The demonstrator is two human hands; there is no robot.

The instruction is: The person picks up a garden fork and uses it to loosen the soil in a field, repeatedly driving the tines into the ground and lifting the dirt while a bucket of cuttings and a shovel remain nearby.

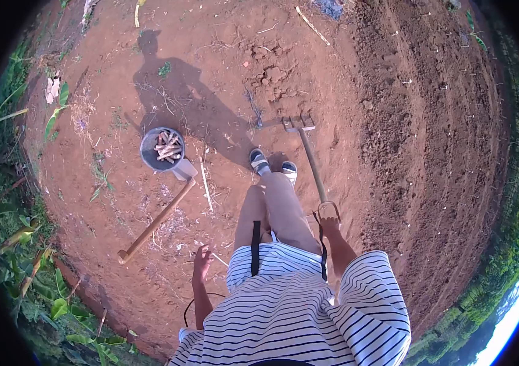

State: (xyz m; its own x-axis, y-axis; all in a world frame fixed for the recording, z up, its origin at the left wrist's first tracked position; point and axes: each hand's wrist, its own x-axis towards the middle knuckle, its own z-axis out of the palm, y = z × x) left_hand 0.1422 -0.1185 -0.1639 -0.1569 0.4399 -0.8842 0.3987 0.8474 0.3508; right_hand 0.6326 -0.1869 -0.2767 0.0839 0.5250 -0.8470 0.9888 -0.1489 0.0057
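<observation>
While the fork's standing like that, here's my take, left to right. A long brown wooden-handled hoe (156,222) lies flat on the red soil (241,61). A round grey bucket (143,150) of pale cut stick pieces (168,146) sits right by its blade.

The left hand (201,256) hangs at the side with its grip loosely curled. There's a thin pale sliver beside it, but I can't tell if it's held.

The metal-tined garden fork (311,161) with its brown wooden shaft leans back, tines on the dirt just ahead of the sandalled feet (260,161). The right hand (331,227) has its grip closed on the D-handle.

I'd put the free hand on the shaft, keep the toes back, and press straight down rather than wrenching one-handed.
</observation>
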